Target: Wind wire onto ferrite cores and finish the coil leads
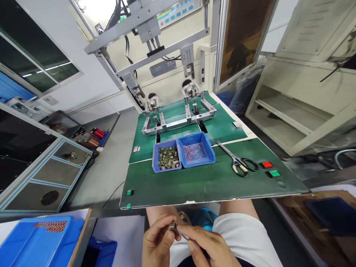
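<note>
Below the front edge of the green work surface (167,189), my left hand (159,241) pinches a small metal part (172,226) between thumb and fingers. My right hand (205,244) grips a thin metal tool (182,235), whose tip meets the part. On the surface ahead, a blue-violet bin (167,170) holds several small metal parts (168,157). Touching its right side is a blue bin (197,162) with thin copper-coloured wire bits. Scissors (236,158) with black handles lie to the right of the bins, tips pointing away from me.
Behind the bins stands a metal fixture (172,125) under a machine frame (164,52). A red button (266,164) and a green button (274,173) sit at the right, another green button (129,193) at the left. A blue tray (41,244) lies at lower left.
</note>
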`<state>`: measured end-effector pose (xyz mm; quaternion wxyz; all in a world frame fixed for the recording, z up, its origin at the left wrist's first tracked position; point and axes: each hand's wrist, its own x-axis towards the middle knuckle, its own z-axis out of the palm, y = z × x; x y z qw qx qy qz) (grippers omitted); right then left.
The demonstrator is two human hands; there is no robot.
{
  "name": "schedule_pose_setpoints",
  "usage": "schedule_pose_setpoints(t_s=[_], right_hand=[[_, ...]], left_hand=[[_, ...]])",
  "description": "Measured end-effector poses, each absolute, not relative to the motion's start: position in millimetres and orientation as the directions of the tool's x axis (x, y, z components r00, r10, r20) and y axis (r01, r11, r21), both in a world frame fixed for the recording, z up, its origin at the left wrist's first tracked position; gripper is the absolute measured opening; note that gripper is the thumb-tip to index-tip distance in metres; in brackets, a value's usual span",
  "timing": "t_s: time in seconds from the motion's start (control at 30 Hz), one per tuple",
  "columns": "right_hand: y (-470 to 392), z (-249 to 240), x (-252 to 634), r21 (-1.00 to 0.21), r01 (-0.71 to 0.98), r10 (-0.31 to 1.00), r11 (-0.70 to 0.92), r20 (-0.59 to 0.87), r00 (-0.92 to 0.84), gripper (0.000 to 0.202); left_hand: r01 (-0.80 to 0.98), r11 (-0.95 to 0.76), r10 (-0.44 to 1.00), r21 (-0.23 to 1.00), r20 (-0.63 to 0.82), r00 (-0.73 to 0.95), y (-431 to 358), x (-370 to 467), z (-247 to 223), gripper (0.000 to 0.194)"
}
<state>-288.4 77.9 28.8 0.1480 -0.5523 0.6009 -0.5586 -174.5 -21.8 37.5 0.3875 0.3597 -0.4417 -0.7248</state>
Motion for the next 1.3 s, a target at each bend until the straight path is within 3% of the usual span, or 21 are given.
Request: schedule_pose_setpoints(t_s=[0.53,0.8,0.9,0.97,1.03,1.1,1.13,1.17,1.3], right_hand=[[81,25,-288,-0.830,-0.530,-0.846,-0.174,0.402,-0.351,0.047],[78,30,-286,-0.850,-0.509,-0.865,-0.136,0.352,-0.357,0.046],[80,29,-286,-0.844,-0.515,-0.852,-0.151,0.375,-0.365,0.044],[88,32,-292,-0.837,-0.527,-0.792,-0.148,0.420,-0.444,0.039],[100,38,-302,-0.871,-0.484,-0.629,-0.083,0.422,-0.653,0.037],[112,45,-313,-0.928,-0.368,-0.412,-0.058,0.358,-0.838,0.040],[115,49,-316,-0.948,-0.311,-0.371,-0.072,0.315,-0.874,0.042],[116,51,-317,-0.958,-0.268,-0.403,-0.098,0.285,-0.870,0.043],[98,47,-305,-0.986,-0.136,-0.740,-0.092,0.159,-0.654,0.035]], left_hand=[[0.219,-0.245,-0.870,0.944,-0.114,-0.480,-21,-175,41,0.025],[0.256,-0.375,-0.846,0.891,-0.215,-0.488,-16,-180,49,0.028],[0.227,-0.322,-0.866,0.919,-0.189,-0.464,-16,-179,48,0.032],[0.186,-0.192,-0.907,0.964,-0.101,-0.408,-19,-175,45,0.030],[0.138,-0.094,-0.941,0.986,-0.043,-0.337,-22,-171,42,0.028],[0.123,-0.106,-0.956,0.987,-0.067,-0.285,-25,-167,41,0.029],[0.140,-0.140,-0.955,0.980,-0.097,-0.279,-25,-167,41,0.029],[0.168,-0.175,-0.950,0.970,-0.121,-0.289,-24,-166,41,0.031],[0.238,-0.169,-0.927,0.956,-0.072,-0.368,-19,-168,45,0.038]])
